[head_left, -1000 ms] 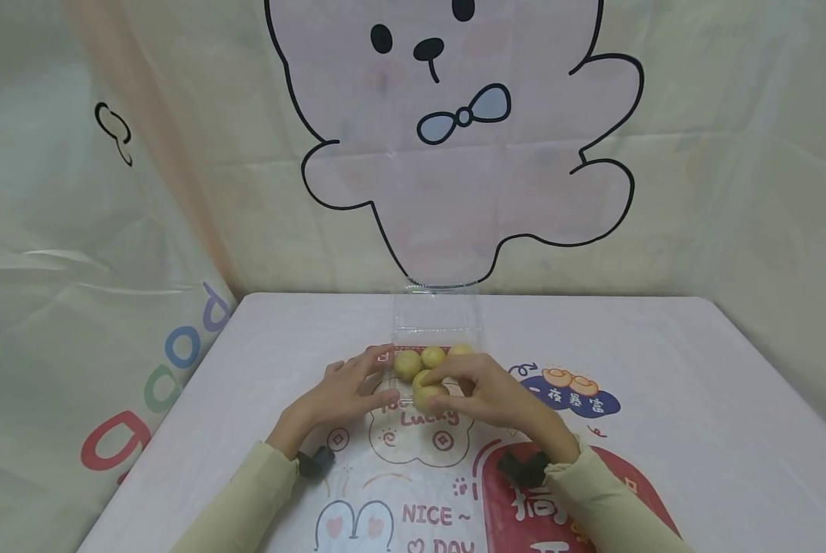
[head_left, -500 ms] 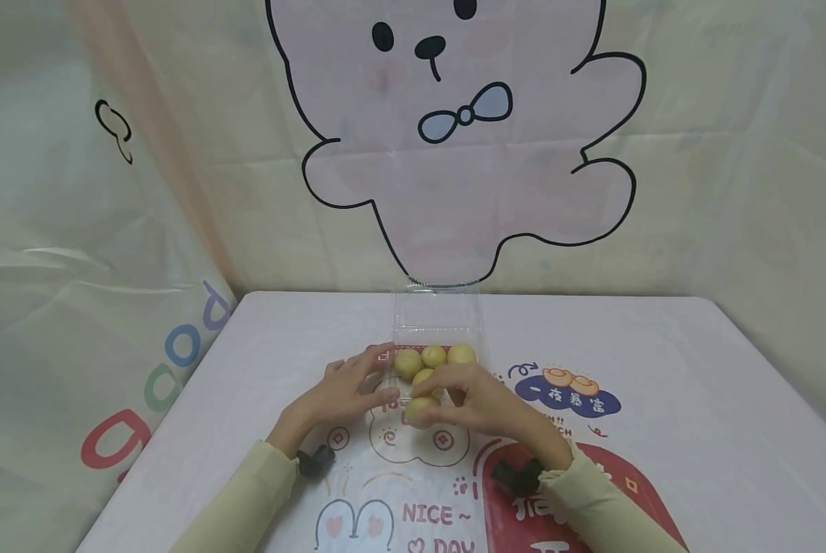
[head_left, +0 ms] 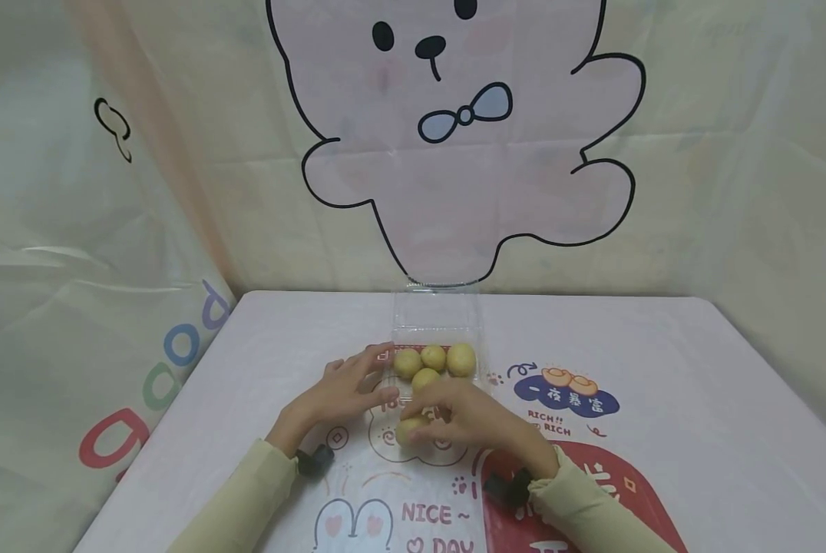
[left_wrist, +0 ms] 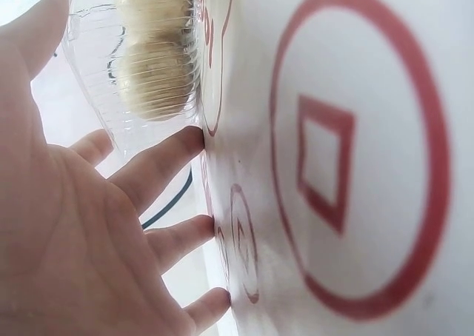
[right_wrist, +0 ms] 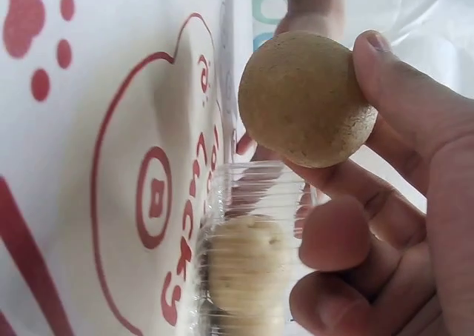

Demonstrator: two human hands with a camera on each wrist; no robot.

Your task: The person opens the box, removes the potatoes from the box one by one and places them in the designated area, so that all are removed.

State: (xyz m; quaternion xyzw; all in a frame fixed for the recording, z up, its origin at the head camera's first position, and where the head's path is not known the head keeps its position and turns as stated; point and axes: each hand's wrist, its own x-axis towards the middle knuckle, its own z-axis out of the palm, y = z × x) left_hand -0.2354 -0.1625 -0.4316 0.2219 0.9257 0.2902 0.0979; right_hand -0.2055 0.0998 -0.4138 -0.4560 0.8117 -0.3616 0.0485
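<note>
My right hand (head_left: 464, 418) pinches a round yellow-brown fruit (right_wrist: 304, 99) between thumb and fingers, in front of the clear plastic clamshell box (head_left: 435, 309). The box lies with its lid tipped back toward the wall. Inside are several similar fruits (head_left: 461, 359), three in the back row and one in front of them. My left hand (head_left: 340, 392) lies along the box's left side, thumb near the front corner. In the left wrist view its fingers (left_wrist: 167, 158) are spread and nearly straight, with tips at the table and the box wall close by.
The white table (head_left: 669, 384) carries printed drawings and lettering, with a red printed patch (head_left: 634, 484) at the front right. A patterned cloth wall (head_left: 247, 192) stands right behind the table, with another on the left.
My right hand has lifted a fruit out of the front of the box and drawn it toward me and slightly left. My left hand has stayed at the box's side.
</note>
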